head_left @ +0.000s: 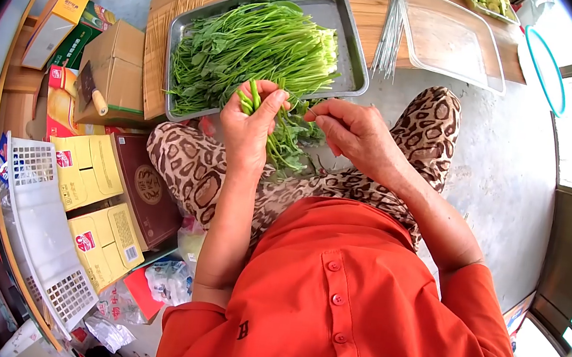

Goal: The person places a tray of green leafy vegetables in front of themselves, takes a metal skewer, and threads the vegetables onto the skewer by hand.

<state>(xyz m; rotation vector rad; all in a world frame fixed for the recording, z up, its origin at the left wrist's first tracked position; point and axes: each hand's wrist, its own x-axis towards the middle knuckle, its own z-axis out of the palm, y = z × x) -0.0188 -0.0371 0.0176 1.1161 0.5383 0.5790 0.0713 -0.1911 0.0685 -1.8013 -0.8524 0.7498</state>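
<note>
In the head view, my left hand (pixel 254 121) is closed on a small bunch of green stems (pixel 254 96), whose leaves (pixel 288 152) hang down over my lap. To its right, my right hand (pixel 356 131) pinches a thin skewer (pixel 314 113) that points toward the bunch. Whether the skewer's tip touches the stems cannot be made out. Just beyond both hands, a metal tray (pixel 358 59) holds a large heap of leafy greens (pixel 251 53), with cut stem ends toward the right. Thin metal skewers (pixel 390 38) lie to the right of the tray.
The wooden table (pixel 158 27) carries bamboo skewers (pixel 160 56) and a clear plastic container (pixel 453 38). On the left are a cardboard box (pixel 118 61) with a wooden-handled knife (pixel 99 103), yellow boxes (pixel 98 170) and a white basket (pixel 50 235). A blue ring (pixel 545 67) is at upper right.
</note>
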